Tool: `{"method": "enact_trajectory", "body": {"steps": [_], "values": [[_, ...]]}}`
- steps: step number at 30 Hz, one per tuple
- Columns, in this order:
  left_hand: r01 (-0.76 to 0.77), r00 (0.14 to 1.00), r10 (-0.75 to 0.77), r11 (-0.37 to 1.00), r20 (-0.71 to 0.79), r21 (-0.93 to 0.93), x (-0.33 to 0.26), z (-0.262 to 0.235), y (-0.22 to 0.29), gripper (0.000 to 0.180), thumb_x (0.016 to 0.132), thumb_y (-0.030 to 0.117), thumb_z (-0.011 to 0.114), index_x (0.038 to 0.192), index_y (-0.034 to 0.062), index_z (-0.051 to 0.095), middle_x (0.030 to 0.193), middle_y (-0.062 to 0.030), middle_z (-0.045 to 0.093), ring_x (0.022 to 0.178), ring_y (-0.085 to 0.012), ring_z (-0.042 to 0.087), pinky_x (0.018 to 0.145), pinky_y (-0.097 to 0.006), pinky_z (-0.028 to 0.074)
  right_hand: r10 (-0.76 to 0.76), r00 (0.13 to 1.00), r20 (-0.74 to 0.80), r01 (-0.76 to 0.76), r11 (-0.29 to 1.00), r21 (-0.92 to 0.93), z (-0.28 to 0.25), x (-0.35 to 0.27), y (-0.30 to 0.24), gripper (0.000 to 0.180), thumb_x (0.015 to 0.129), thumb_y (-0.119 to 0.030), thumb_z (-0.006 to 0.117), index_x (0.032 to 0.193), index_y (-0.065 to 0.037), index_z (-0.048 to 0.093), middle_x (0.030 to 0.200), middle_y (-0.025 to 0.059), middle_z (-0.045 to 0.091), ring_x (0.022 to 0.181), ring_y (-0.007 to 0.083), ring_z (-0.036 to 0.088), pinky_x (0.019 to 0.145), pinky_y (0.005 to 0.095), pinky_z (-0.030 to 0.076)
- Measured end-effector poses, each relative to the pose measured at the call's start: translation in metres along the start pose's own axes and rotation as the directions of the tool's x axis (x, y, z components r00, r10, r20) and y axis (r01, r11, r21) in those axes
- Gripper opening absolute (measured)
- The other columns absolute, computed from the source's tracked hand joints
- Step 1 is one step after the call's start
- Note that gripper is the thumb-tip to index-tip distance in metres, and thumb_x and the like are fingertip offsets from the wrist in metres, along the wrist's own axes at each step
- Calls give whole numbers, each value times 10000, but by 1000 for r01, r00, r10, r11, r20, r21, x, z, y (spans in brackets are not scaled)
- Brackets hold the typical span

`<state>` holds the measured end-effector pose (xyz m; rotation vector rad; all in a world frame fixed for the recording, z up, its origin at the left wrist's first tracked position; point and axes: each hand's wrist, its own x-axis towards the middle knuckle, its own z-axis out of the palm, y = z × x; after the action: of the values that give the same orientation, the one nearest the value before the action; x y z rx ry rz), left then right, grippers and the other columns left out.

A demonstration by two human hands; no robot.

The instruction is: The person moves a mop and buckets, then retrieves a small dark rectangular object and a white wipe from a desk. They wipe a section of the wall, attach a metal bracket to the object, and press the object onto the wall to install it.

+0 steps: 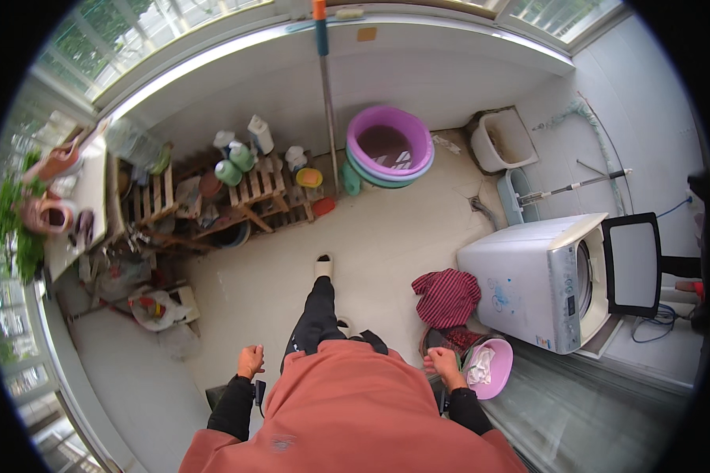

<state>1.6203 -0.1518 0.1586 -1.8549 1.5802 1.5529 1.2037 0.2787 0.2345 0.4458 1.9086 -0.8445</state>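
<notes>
The person stands mid-stride on a pale tiled balcony floor [386, 236], one slippered foot forward. Both hands hang at the hips, loosely curled and holding nothing: the left hand [250, 360] is near a small dark thing hanging at the waist, and the right hand [442, 364] hovers just above a small pink basin [497, 370] on the floor.

That pink basin sits beside the person's right leg, at the foot of the washing machine [540, 280], with a crumpled white cloth [481, 366] inside. It looks like light, stiff plastic, smooth enough to slip if wet; I judge the rim the best place to take hold. The cloth is soft and limp and would bunch in the fingers.

Just beyond it lies a red striped garment [448, 296], heaped against the machine, soft and easy to gather, with darker fabric beneath it. The machine's door [633, 264] swings wide open to the right.

Further off, stacked purple and green tubs [390, 146] stand by the wall beside a long mop handle [326, 102]. To the left, wooden pallets [237, 197] carry bottles and jars, and bags clutter the floor near the corner. The heaped clothes crowd the path to the machine.
</notes>
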Motion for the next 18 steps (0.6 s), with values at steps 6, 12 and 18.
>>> {"method": "enact_trajectory", "body": {"steps": [6,12,18], "values": [[-96,987,75,985,143,144,107,-18,145,399,1024,318,557,950,-56,676,777,-126,681,637,-222,693,537,-430,650,102,990,-93,-87,985,151,0,-16,-14,268,1012,-213,615,1127,20,685,963,142,732,805,237,737,663,399,641],[-234,957,214,968,196,85,155,5,334,348,1055,271,528,1146,-41,654,987,-133,708,831,-237,724,606,-427,655,249,962,-111,-221,951,218,4,-23,-47,247,1014,-208,606,1063,17,694,909,117,718,746,212,716,662,386,643],[-229,967,208,962,149,147,164,78,419,344,1015,253,570,1184,-24,685,942,-111,731,771,-212,734,616,-389,661,216,967,-136,-184,960,212,-44,15,-95,225,949,-194,701,1004,16,763,873,33,735,761,125,648,717,305,529]]}}
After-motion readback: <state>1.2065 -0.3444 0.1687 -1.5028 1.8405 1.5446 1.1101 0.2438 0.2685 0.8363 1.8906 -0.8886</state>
